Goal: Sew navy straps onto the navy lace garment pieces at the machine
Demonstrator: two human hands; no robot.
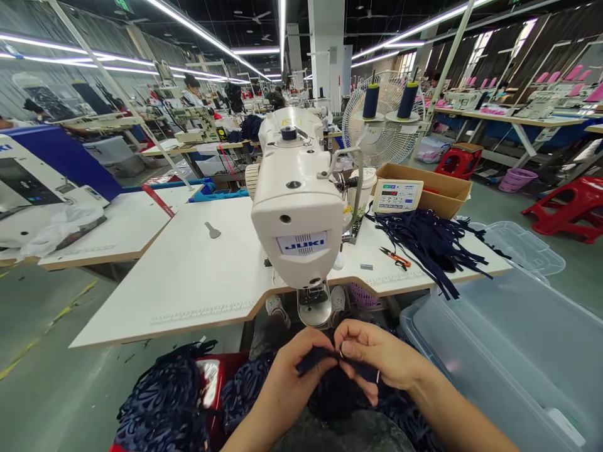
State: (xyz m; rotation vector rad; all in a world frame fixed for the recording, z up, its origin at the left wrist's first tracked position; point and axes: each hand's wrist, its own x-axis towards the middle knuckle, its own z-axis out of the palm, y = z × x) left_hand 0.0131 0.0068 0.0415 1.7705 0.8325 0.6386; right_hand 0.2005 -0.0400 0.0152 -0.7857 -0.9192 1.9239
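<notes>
Both my hands meet low in the middle of the head view, just in front of a white JUKI sewing machine (299,201). My left hand (292,370) pinches one end of a narrow dark navy fabric strip (316,359). My right hand (377,363) has its fingers closed on the other end of the same strip. More navy fabric (339,395) lies bunched on my lap beneath them. The machine's needle area (315,304) sits just above my hands.
A pile of navy strips (431,242) and orange snips (398,257) lie on the white table (188,276) to the right. A clear plastic bin (509,351) stands at the right, a heap of navy lace pieces (164,402) at the lower left. Thread cones, a fan and a cardboard box stand behind.
</notes>
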